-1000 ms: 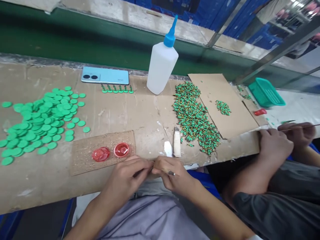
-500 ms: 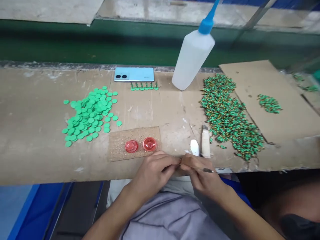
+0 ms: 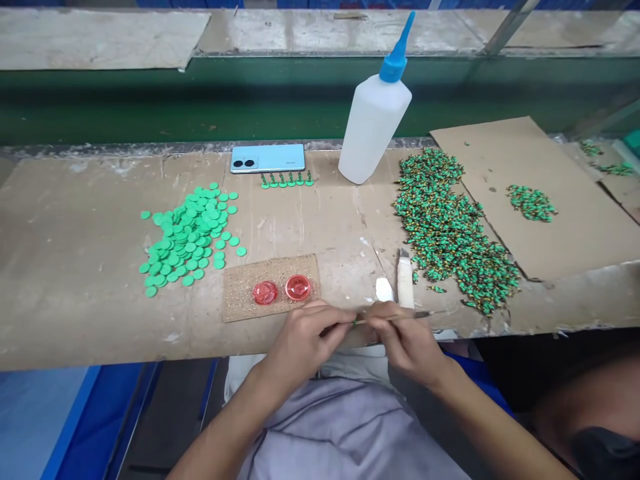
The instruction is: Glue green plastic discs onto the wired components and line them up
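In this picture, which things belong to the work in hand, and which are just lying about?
Probably the work:
thin tool in right hand
tiny green piece at left hand
piled pieces
red dish
green discs

Apparently just there:
phone
pale-handled tool
bottle (unsure)

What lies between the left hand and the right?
In the head view, a thin stick from the right hand, with a small green bit at the left hand.
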The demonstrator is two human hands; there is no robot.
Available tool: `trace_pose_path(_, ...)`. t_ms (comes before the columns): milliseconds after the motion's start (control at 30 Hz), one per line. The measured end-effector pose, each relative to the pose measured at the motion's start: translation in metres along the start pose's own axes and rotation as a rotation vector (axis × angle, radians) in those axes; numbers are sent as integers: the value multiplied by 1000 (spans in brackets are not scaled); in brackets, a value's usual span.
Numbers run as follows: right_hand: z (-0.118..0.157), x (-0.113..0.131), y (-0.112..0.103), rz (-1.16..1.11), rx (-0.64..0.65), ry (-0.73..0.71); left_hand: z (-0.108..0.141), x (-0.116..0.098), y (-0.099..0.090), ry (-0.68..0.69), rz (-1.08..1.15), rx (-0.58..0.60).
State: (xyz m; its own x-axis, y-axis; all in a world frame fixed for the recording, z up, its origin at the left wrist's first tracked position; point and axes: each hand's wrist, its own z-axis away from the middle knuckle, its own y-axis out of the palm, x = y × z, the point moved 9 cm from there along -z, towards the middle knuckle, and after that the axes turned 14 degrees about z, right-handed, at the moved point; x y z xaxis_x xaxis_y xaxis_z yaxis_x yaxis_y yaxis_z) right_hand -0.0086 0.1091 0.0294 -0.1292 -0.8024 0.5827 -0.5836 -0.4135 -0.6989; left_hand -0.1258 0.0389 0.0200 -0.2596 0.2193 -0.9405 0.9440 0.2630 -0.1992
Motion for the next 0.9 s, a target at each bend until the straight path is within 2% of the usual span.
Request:
trace_pose_path(67,4,-5,-4,-24,-39,50,1,0,0,5,-6,-2)
trace_pose_path(367,5,-3,-9,-10,-98,76,1,-2,2,16,-44,50)
trace_pose_path(567,6,-10,-12,-85,-136,129,2,-3,3,19,-53,72)
trace_pose_path(700,10,-17,-12,-152,-169,173,2,2,-3,-95,12,39)
trace_pose_path(900,22,-30,-8,-347,-218,291,7,19,-12,-333,281,-18)
